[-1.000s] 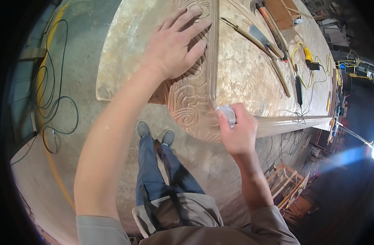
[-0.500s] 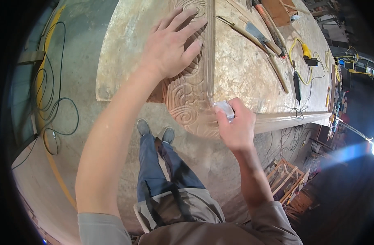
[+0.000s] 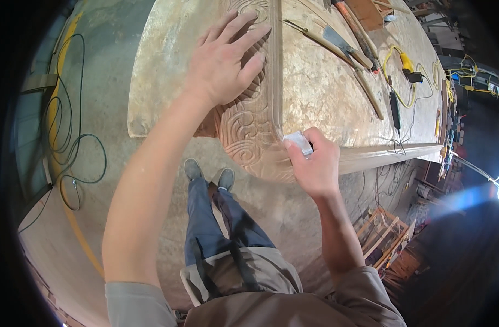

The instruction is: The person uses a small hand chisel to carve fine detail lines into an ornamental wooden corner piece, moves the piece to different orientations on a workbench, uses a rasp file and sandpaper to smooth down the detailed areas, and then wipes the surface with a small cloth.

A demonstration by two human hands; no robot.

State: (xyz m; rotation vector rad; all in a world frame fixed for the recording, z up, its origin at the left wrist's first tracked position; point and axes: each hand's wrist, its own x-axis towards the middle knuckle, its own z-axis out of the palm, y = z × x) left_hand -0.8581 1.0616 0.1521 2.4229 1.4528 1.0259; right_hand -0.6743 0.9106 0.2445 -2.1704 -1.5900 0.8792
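Head view, looking down along your own forearms. Your left hand (image 3: pixel 225 62) lies flat with fingers spread on the carved wooden panel (image 3: pixel 249 131), palm pressed to the relief of scrolls and ridges. The panel rests on a broad workbench (image 3: pixel 320 87) topped with pale chipboard, and its rounded near end overhangs the bench edge just above your shoes (image 3: pixel 208 173). Your right hand (image 3: pixel 315 166) is curled shut, thumb and fingers pinching a small folded piece of sandpaper (image 3: pixel 298 143), grey-white in colour, which touches the right-hand edge of the panel near its curved end. The two hands are apart, with the carved near end of the panel between them.

Further back on the bench, well clear of both hands, lie several long-handled chisels (image 3: pixel 336 46) set at an angle, a yellow cable (image 3: pixel 396 76) looping past them, and a slim black tool (image 3: pixel 395 109) beside the cable. To your left a dark cord (image 3: pixel 70 147) coils loosely on the concrete floor (image 3: pixel 97 109). To your right, below the bench, a stack of wooden frames (image 3: pixel 383 240) leans in shadow.
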